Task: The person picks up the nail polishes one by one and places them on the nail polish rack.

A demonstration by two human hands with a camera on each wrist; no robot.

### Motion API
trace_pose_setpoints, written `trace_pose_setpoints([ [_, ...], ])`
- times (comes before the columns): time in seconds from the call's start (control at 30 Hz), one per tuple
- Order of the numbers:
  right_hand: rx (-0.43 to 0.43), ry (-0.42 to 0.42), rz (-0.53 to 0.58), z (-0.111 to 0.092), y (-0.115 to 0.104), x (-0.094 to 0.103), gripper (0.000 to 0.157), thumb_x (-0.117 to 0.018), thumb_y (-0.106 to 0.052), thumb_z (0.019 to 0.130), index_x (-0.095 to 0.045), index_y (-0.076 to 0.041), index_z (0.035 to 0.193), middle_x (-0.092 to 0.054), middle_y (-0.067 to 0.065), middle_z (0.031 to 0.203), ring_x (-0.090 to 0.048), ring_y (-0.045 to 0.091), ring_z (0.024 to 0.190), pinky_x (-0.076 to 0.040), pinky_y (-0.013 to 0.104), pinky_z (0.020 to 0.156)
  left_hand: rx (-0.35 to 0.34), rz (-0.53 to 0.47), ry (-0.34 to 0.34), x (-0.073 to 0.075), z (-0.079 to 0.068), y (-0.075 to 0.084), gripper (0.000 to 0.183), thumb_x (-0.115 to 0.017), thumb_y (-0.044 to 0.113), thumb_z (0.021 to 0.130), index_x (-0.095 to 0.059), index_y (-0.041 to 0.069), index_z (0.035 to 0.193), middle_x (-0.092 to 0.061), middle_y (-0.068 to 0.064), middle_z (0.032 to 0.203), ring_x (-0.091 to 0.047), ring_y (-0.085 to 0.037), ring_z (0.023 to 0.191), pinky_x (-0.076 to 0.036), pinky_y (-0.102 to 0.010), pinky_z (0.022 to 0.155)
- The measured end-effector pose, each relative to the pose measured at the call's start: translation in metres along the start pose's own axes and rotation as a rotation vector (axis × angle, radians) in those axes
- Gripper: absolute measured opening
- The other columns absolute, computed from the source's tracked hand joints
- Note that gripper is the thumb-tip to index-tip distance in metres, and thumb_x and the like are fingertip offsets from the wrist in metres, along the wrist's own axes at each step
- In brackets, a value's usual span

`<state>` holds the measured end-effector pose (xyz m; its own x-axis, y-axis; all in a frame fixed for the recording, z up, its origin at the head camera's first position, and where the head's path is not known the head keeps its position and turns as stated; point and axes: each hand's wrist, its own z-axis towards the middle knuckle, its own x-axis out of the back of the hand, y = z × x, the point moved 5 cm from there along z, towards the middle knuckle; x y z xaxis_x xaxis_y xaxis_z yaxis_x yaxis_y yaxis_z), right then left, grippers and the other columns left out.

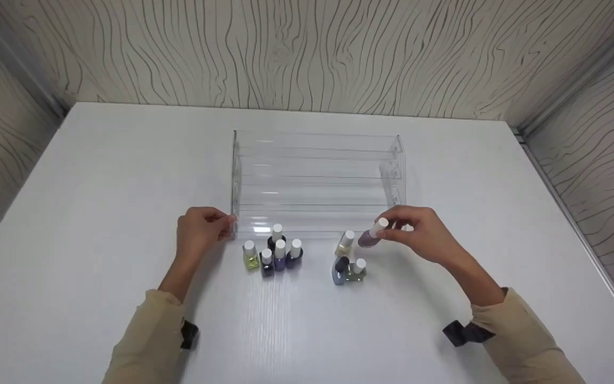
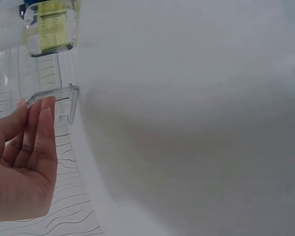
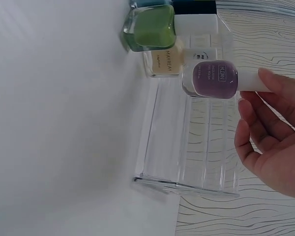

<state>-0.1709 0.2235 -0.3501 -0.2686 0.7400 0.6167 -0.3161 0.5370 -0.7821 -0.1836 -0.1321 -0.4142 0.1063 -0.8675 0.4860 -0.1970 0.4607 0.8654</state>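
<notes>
A clear acrylic tiered rack (image 1: pixel 312 194) stands on the white table. My left hand (image 1: pixel 200 234) pinches the front of its left side panel (image 2: pixel 54 92) between thumb and fingers. By its white cap, my right hand (image 1: pixel 419 234) holds a mauve nail polish bottle (image 3: pixel 215 79), tilted, at the rack's front right corner. Near that hand stand a cream nail polish (image 1: pixel 345 244), a grey-blue one with a black cap (image 1: pixel 339 271) and a green one (image 3: pixel 155 27). Left of these is a group with a yellow-green nail polish (image 1: pixel 251 257) and several dark ones (image 1: pixel 294 256).
The white table (image 1: pixel 99 213) reaches back to a wood-grain patterned wall (image 1: pixel 285 58), with similar panels on both sides. Black straps with a small box (image 1: pixel 464 333) hang at the sleeves. The nail polish groups stand close along the rack's front edge.
</notes>
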Motion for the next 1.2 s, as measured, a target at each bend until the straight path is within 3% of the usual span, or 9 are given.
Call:
trace_pose_setpoints([
  [0.2, 0.0, 0.019, -0.017, 0.013, -0.008, 0.008, 0.014, -0.07, -0.006, 0.078, -0.069, -0.003, 0.092, -0.063, 0.001, 0.082, -0.056, 0.013, 0.072, -0.046, 0.024, 0.062, 0.023, 0.009, -0.01, -0.001, 0.001, 0.0, 0.013, -0.067, 0.008, 0.082, -0.068, -0.005, 0.081, -0.064, -0.011, 0.071, -0.06, -0.013, 0.057, -0.049, -0.022, 0.053],
  [0.7, -0.052, -0.01, -0.082, 0.058, -0.022, 0.017, 0.018, -0.069, -0.008, 0.08, -0.068, 0.0, 0.096, -0.064, 0.008, 0.085, -0.056, 0.018, 0.08, -0.047, 0.026, 0.072, 0.026, 0.017, -0.013, -0.003, 0.0, -0.002, 0.013, -0.066, 0.009, 0.083, -0.068, -0.003, 0.084, -0.064, -0.011, 0.073, -0.059, -0.015, 0.059, -0.05, -0.023, 0.056],
  [1.2, -0.057, 0.004, -0.105, 0.091, -0.032, 0.025, 0.022, -0.067, -0.009, 0.082, -0.066, 0.001, 0.101, -0.063, 0.011, 0.091, -0.056, 0.018, 0.083, -0.047, 0.028, 0.071, -0.021, 0.043, 0.008, -0.001, 0.0, 0.001, 0.014, -0.067, 0.01, 0.082, -0.068, -0.004, 0.077, -0.063, -0.008, 0.066, -0.056, -0.013, 0.055, -0.045, -0.021, 0.05],
])
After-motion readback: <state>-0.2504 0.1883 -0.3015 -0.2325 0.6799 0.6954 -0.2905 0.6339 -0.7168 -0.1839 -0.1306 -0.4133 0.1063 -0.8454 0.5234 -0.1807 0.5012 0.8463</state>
